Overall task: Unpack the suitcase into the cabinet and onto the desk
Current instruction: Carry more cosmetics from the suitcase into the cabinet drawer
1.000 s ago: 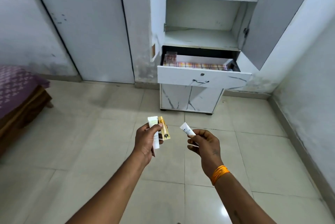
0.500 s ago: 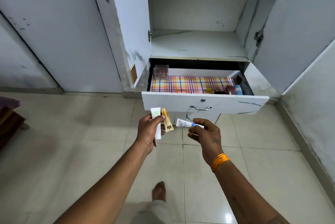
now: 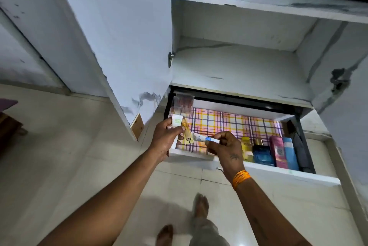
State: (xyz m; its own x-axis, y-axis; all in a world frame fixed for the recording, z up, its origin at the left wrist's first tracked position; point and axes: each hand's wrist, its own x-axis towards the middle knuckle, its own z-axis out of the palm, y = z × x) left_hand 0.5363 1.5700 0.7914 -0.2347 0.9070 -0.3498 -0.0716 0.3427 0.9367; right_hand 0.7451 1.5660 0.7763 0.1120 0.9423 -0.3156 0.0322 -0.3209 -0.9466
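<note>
An open white cabinet drawer [image 3: 278, 175] lined with plaid paper holds upright bottles at its right end. Above it, the left hand [image 3: 166, 139] grips a white tube [image 3: 176, 124] and a yellow tube [image 3: 187, 134] (side by side); the right hand [image 3: 227, 150] pinches a small white tube [image 3: 206, 138] lying level.

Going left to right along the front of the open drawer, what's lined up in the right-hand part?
Yellow bottle → dark blue box → pink tube → light blue tube → dark grey item.
</note>
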